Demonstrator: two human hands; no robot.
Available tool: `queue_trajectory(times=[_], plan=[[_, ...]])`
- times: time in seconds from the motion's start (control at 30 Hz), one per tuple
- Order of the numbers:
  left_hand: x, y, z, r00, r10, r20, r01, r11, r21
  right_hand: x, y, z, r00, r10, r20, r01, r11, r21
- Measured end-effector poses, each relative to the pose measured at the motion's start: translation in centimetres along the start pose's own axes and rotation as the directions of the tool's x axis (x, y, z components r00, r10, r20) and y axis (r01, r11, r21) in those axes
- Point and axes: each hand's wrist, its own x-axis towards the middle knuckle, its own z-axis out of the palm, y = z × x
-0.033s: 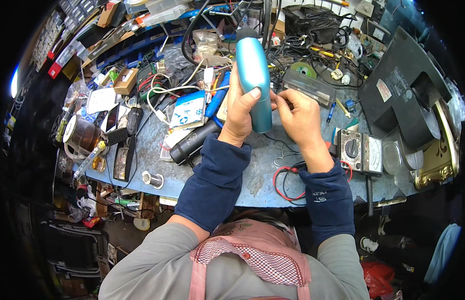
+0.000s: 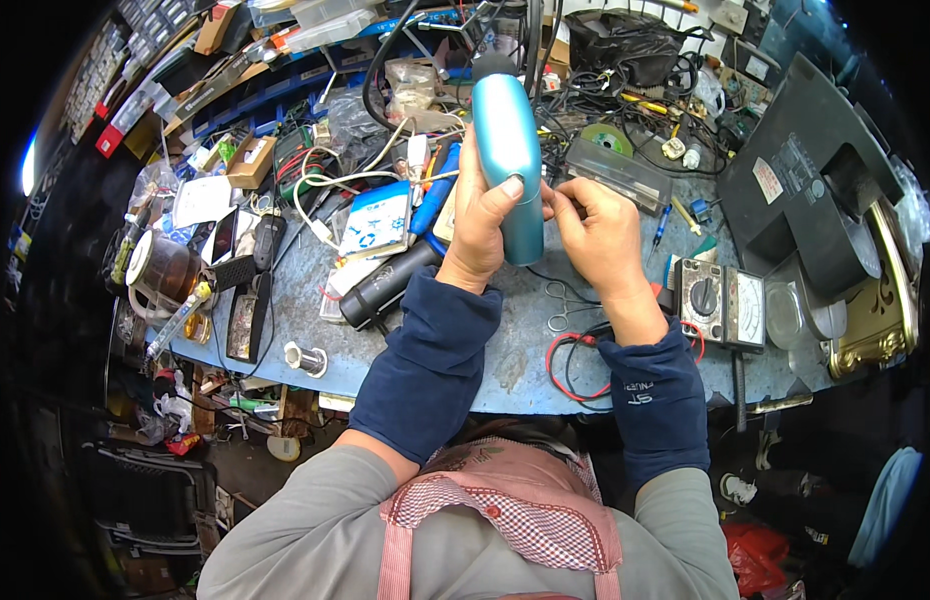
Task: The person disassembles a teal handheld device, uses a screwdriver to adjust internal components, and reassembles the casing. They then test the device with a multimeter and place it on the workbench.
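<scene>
My left hand (image 2: 477, 225) is closed round a shiny teal device (image 2: 510, 125) with a rounded body and a dark top, held upright above the workbench. My right hand (image 2: 595, 230) is closed at its right side, fingertips pinched near the lower part; what they hold is too small and hidden to make out. Below lie a black cylindrical tool (image 2: 383, 288), metal forceps (image 2: 558, 322), and red and black test leads (image 2: 555, 355). An analog multimeter (image 2: 703, 300) sits right of my right wrist.
The blue-grey bench (image 2: 435, 385) holds a glass teapot (image 2: 163, 268), a small metal cup (image 2: 305, 360), a blue-and-white box (image 2: 373, 215) and tangled cables. A black monitor-like panel (image 2: 795, 180) leans at the right. Parts bins and bags crowd the back.
</scene>
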Motion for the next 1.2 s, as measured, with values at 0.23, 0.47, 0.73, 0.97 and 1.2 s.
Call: queue_trajectory(times=[0.23, 0.47, 0.73, 0.97, 1.2], plan=[[0.2, -1.2, -0.8, 0.996, 0.084, 0.009, -0.085, 0.993, 0.085, 0.0, 0.3, 0.3, 0.999, -0.040, 0.021, 0.041, 0.999, -0.011], [0.0, -1.4, -0.8, 0.999, 0.046, 0.005, -0.046, 0.993, 0.105, 0.1, 0.9, 0.4, 0.999, -0.031, 0.042, 0.029, 0.999, 0.042], [-0.4, 0.0, -1.0, 0.988, 0.121, -0.098, -0.117, 0.992, 0.051, -0.4, 0.6, 0.7, 0.959, -0.245, -0.144, 0.240, 0.969, -0.054], [1.2, -0.1, -5.7, 0.965, -0.053, -0.256, 0.022, 0.992, -0.122, -1.4, -5.1, -1.9, 0.543, -0.786, -0.295, 0.743, 0.613, -0.267], [1.8, -0.7, -7.1, 0.978, 0.008, -0.207, -0.003, 1.000, 0.026, -13.9, -14.2, -2.6, 0.536, -0.777, -0.330, 0.844, 0.508, 0.173]])
